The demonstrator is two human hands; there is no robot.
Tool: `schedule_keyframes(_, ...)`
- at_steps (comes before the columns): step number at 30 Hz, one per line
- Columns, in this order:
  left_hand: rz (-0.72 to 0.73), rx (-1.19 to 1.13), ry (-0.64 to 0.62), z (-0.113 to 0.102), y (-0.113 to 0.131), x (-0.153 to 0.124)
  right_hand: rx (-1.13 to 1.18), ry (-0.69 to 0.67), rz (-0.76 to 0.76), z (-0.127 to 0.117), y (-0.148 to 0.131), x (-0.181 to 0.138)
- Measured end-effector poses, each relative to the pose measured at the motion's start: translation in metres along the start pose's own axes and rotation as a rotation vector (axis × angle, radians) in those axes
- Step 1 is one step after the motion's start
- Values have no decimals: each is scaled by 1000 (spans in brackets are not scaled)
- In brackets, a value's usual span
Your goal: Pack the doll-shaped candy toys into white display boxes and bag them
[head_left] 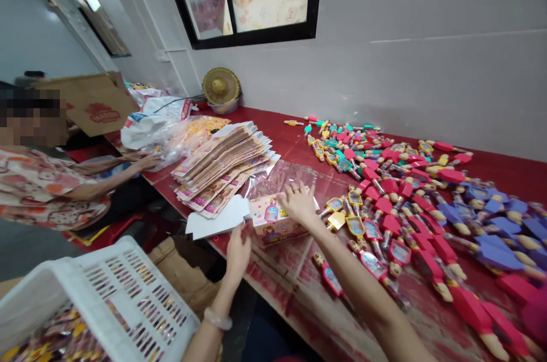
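A small printed cardboard box, pink and yellow, stands at the table's near edge. My left hand is at the box's left end, fingers curled together against its end flap. My right hand lies over the box's upper right part, with its fingers spread towards clear plastic film behind. Just left of the box are white flat card pieces. Beyond these, a fanned stack of flattened printed boxes is piled up. The box partly hides my left fingertips.
Many toy wands with pink, yellow, green and purple parts cover the right side of the red table. At lower left stands a white slotted basket of wrapped pieces. A co-worker sits at left, hands by plastic bags.
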State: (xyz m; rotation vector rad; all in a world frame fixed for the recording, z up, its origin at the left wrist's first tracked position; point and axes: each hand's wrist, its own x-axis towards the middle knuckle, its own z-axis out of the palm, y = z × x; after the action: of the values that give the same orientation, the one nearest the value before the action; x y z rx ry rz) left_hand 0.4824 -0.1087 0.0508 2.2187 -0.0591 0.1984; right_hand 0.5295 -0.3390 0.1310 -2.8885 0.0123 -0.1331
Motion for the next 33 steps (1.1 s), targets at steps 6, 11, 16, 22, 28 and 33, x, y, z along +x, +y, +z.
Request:
schedule_keyframes(6, 340, 182, 120, -20, 101, 67, -20, 44, -65, 2, 10, 1)
schedule_keyframes(11, 183, 617, -247, 11, 134, 26, -21, 1, 9, -3, 27, 13)
schedule_keyframes(16, 304, 257, -636, 26, 123, -64, -197, -29, 119, -19, 43, 11)
schedule_keyframes(22, 47, 21, -463, 41, 64, 13, -18, -172, -117, -21, 29, -43)
schedule_keyframes(28, 159, 72, -390, 96, 52, 111, 133, -237, -553, -15, -2, -86)
schedule_keyframes(33, 272, 113, -430, 144, 61, 115, 239, -252, -594, -15, -11, -87)
